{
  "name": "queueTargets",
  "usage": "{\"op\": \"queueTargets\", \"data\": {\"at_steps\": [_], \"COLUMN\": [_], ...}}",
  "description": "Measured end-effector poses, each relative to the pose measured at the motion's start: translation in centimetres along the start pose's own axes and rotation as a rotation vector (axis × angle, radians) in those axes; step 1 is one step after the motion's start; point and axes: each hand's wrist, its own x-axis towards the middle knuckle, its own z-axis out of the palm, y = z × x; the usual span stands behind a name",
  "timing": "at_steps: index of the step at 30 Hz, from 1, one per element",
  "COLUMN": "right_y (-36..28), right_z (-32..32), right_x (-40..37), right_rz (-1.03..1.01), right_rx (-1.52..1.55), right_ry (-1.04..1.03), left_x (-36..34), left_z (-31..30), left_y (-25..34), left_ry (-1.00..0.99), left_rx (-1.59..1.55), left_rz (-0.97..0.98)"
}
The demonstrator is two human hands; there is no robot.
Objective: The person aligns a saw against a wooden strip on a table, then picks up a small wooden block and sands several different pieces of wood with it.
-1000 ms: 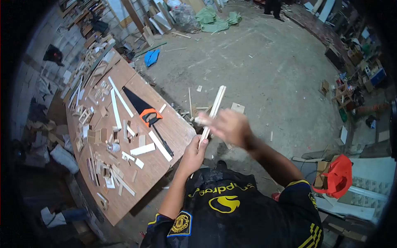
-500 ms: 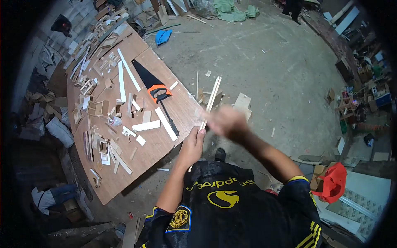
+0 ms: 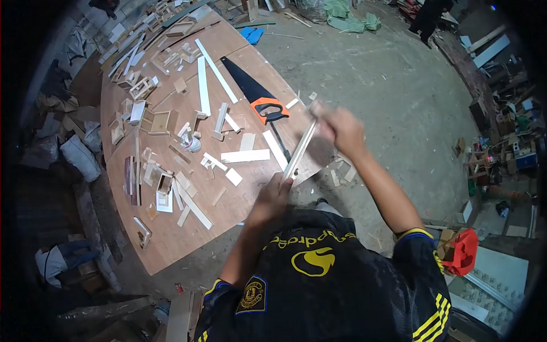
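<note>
A woodworking shop: handsaw and offcuts litter the workbench (concrete floor).

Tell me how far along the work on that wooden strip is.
Done: many cut wood pieces lie on the table, and the handsaw is set down there. In hand: the left hand grips the lower end of the wooden strip; the right hand, blurred, is at its upper end. Left: the strip is not yet joined to anything.
</note>
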Motion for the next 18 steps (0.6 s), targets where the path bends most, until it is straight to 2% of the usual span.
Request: {"op": "queueTargets", "data": {"at_steps": [1, 3, 4, 5, 6, 7, 8, 9, 11, 13, 15, 18], "right_y": [1.1, 1.4, 1.0, -0.1, -1.3, -2.4, -3.3, -4.2, -5.9, -8.4, -9.8, -11.9], "right_z": [0.7, -0.1, -0.3, -0.5, -0.5, -0.2, 0.0, 0.2, 0.9, 0.8, 0.6, -1.7], "right_x": [1.0, 2.1, 2.5, 2.0, 1.2, 0.7, 0.1, -0.4, -0.9, -0.4, 0.4, 1.8], "right_rz": [0.243, 0.3, 0.274, 0.354, 0.447, 0.441, 0.486, 0.528, 0.478, 0.461, 0.333, 0.291], "right_rx": [-0.041, 0.228, 0.24, 0.384, 0.529, 0.544, 0.579, 0.608, 0.608, 0.597, 0.645, 0.636], "right_ry": [-0.056, 0.161, 0.144, 0.204, 0.273, 0.273, 0.194, 0.113, 0.061, -0.005, -0.055, -0.084], "left_x": [-0.1, -0.4, -0.8, -1.3, -1.7, -1.9, -2.0, -2.0, -1.7, -1.5, -0.9, 0.0], "left_z": [-0.7, -2.3, -3.2, -4.0, -4.8, -5.6, -5.9, -6.5, -7.7, -8.9, -9.4, -9.3], "left_y": [-1.5, -4.5, -5.2, -5.7, -6.1, -6.5, -7.0, -7.6, -8.4, -8.6, -8.7, -8.1], "left_ry": [-0.002, 0.016, 0.094, 0.12, 0.128, 0.133, 0.123, 0.131, 0.126, 0.09, 0.004, -0.099], "left_rx": [-0.016, -0.133, -0.145, -0.151, -0.284, -0.414, -0.613, -0.614, -0.577, -0.609, -0.655, -0.671], "left_rz": [-0.003, 0.135, 0.181, 0.169, 0.075, -0.012, -0.05, -0.048, 0.052, 0.021, 0.111, 0.238]}}
